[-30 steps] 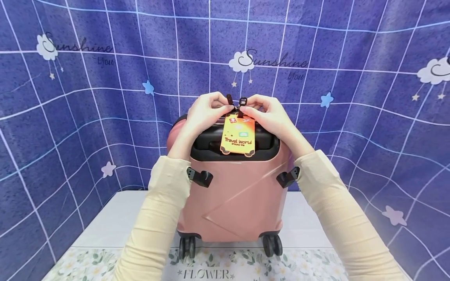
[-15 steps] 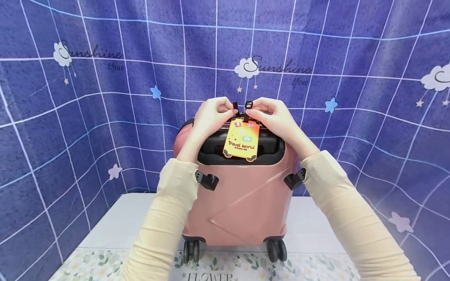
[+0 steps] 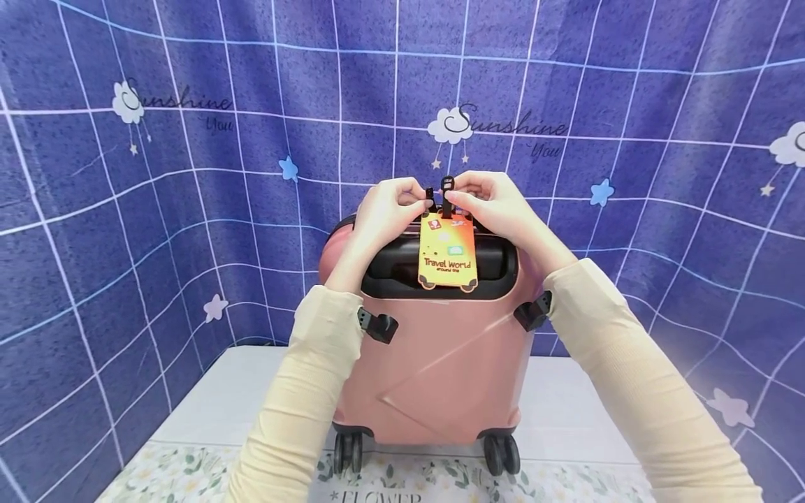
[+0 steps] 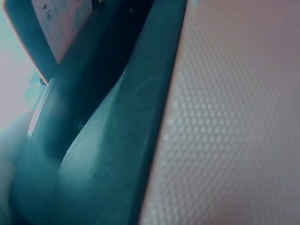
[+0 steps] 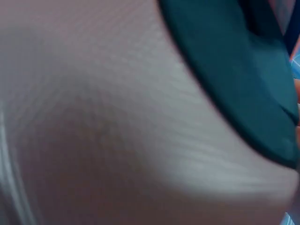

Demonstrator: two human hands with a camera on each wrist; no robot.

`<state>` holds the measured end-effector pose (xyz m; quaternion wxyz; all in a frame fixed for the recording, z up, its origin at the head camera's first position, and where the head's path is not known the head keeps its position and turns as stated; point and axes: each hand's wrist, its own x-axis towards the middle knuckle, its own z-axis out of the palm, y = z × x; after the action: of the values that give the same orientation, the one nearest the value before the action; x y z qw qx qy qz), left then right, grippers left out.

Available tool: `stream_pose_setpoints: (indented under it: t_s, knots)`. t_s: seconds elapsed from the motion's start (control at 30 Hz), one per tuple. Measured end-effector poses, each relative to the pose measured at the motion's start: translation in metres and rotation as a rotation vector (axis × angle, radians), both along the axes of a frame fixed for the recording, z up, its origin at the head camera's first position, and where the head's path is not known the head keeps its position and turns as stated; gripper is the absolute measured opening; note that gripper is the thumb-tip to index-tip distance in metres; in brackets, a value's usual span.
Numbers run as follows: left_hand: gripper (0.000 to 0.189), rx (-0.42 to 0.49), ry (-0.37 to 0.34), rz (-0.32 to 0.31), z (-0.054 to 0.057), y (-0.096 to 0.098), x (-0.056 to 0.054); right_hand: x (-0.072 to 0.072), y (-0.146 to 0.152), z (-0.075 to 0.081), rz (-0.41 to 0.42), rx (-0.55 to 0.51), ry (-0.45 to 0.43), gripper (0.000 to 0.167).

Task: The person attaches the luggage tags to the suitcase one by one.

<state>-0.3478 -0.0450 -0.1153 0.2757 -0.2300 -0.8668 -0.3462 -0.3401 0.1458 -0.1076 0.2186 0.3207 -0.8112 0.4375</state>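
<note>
A yellow-orange luggage tag [image 3: 448, 255] reading "Travel World" hangs at the top of a pink suitcase [image 3: 440, 377], in front of its black handle recess. My left hand [image 3: 385, 213] pinches one end of the tag's black strap [image 3: 431, 201] between thumb and finger. Opposite it, my right hand [image 3: 497, 204] pinches the strap's other end, where a small black buckle [image 3: 448, 184] sticks up above the fingers. The two ends stand a small gap apart. In the left wrist view the luggage tag [image 4: 65, 28] shows its white, printed back. Neither wrist view shows the pinching fingertips.
The suitcase stands upright on black wheels [image 3: 502, 454], on a white surface [image 3: 566, 405] with a flower-printed strip [image 3: 182, 471] in front. A purple-blue gridded curtain [image 3: 302, 91] encloses the back and both sides. Black wrist cameras [image 3: 379, 326] sit close over the shell.
The head view has shifted, so the scene sits further right and slightly lower. The buckle end now stands higher beside the left strap end, and the tag hangs straighter. Both hands keep their pinch.
</note>
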Motion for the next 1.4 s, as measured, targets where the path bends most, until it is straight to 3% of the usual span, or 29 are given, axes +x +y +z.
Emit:
stream_pose_setpoints:
  t_s: [0.27,0.57,0.83,1.1,1.4]
  knots:
    - [0.012,-0.004,0.011,0.001,-0.0011,0.002,0.0016,-0.0036,0.0013,-0.0076,-0.031,-0.08,-0.01,0.029]
    - [0.014,-0.018,0.015,0.018,0.004,0.0027,0.0004,-0.0049,0.0038,-0.0072,0.107,-0.137,0.023,0.04]
    - [0.017,-0.06,0.004,0.041,0.0033,0.0037,0.0004,-0.0061,0.0042,-0.0082,0.03,-0.066,0.015,0.041]
    - [0.018,-0.094,0.01,0.051,0.0032,0.0021,0.0,-0.0053,0.0024,-0.0066,0.01,-0.037,-0.04,0.041]
    - [0.022,-0.069,-0.007,0.001,0.0013,0.0021,-0.0002,-0.0035,0.0042,-0.0056,0.014,0.006,-0.08,0.042]
